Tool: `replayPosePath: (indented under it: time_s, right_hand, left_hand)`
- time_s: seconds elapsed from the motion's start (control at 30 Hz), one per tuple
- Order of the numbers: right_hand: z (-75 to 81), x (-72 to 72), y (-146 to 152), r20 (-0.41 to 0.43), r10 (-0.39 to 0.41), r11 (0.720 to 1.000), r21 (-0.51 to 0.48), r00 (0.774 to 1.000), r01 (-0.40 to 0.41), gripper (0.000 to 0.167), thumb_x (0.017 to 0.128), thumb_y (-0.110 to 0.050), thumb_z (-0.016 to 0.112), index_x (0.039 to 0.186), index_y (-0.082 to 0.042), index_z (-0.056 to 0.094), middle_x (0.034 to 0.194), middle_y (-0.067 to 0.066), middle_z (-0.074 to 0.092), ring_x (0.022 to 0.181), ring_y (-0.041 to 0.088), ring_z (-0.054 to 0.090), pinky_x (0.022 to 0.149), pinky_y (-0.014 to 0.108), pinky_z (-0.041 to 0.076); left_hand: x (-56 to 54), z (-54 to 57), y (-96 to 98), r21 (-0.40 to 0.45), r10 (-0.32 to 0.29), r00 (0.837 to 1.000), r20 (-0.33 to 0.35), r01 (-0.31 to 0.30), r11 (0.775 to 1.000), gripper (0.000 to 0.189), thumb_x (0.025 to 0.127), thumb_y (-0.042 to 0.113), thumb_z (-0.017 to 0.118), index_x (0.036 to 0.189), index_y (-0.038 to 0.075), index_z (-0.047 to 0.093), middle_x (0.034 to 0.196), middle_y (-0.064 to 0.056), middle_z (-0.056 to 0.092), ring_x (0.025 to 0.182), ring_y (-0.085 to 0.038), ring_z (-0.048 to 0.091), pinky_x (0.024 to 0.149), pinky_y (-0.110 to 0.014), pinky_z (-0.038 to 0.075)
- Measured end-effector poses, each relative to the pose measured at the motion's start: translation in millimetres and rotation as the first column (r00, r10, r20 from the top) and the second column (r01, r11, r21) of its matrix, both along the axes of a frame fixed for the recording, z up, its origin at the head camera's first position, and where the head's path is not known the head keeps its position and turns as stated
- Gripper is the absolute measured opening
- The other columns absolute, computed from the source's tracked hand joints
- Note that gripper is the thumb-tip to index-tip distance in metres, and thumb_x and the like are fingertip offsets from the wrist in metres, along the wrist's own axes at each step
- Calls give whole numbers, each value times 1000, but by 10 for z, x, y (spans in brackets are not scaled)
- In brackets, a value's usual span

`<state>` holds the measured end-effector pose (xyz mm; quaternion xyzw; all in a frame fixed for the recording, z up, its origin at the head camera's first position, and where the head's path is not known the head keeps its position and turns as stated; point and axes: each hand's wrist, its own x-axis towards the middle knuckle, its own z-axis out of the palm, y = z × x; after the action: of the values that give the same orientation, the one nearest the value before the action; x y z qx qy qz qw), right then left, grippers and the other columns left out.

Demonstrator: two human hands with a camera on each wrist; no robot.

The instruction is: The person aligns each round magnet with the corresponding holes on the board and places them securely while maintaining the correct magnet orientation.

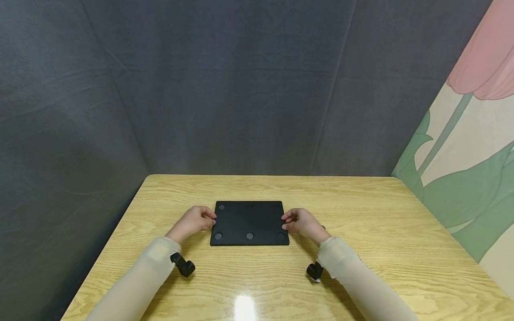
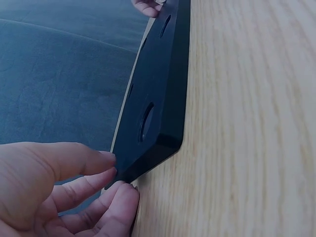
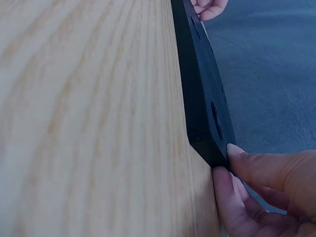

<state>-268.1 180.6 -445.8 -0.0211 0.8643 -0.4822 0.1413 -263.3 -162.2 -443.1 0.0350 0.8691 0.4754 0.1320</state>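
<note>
A flat black rectangular board point(image 1: 250, 220), with several round recesses along its edges, lies on the wooden table. At its left short side, my left hand point(image 1: 196, 219) pinches the edge, thumb near the top face and curled fingers against the side. My right hand point(image 1: 304, 222) grips the opposite short side in much the same way. Seen close in the left wrist view, the board point(image 2: 153, 84) has a thick side wall and one large recess by the near corner. In the right wrist view, the right thumb point(image 3: 261, 168) rests at the top rim, with fingertips at the side below.
The light wood-grain table point(image 1: 361, 214) extends around the board on all sides. Dark grey curtain cloth point(image 1: 241, 89) hangs behind and to the left. A wall with a painted flower point(image 1: 462, 147) borders the right. A black camera point(image 1: 185, 265) sits on the left wrist.
</note>
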Motion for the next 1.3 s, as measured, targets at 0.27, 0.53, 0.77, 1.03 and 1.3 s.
replayPosePath:
  time_s: [0.27,0.53,0.77,1.03,1.3]
  right_hand:
    - [-1,4,1,-2,-1,1000,-4,1000,1,20,85,6,68,105,2,64,93,12,57,79,19,57,70,29,54]
    - [-4,-1,1,-4,-7,1000,-3,1000,7,20,85,6,68,104,2,64,93,12,58,79,19,57,69,29,54]
    - [-20,-8,4,-9,-8,1000,9,1000,9,20,85,5,68,104,1,64,94,12,58,80,19,57,69,29,54]
    - [-16,0,7,1,-4,1000,14,1000,4,21,85,4,68,105,0,63,94,12,57,79,19,55,66,29,52]
    - [72,-19,27,0,52,999,-7,999,-52,20,90,2,63,110,3,61,94,12,56,77,18,59,67,29,53]
  left_hand:
    - [7,-20,33,-30,9,1000,-9,-9,1000,27,82,-7,61,108,-1,63,88,-11,61,78,-18,62,67,-30,49]
    - [-2,-30,47,-51,18,999,-28,-19,999,26,80,-6,63,105,-1,64,86,-10,61,75,-18,60,63,-28,45]
    - [-2,-30,46,-79,16,999,-30,-19,997,24,81,-2,67,105,1,65,87,-10,62,74,-18,57,63,-28,45]
    - [11,-17,53,-92,15,999,-29,-17,996,23,81,0,68,104,2,65,89,-9,63,74,-18,58,65,-29,46]
    - [-1,-10,44,-87,15,1000,-23,-17,996,24,81,-1,67,105,2,65,88,-9,63,75,-19,58,65,-29,46]
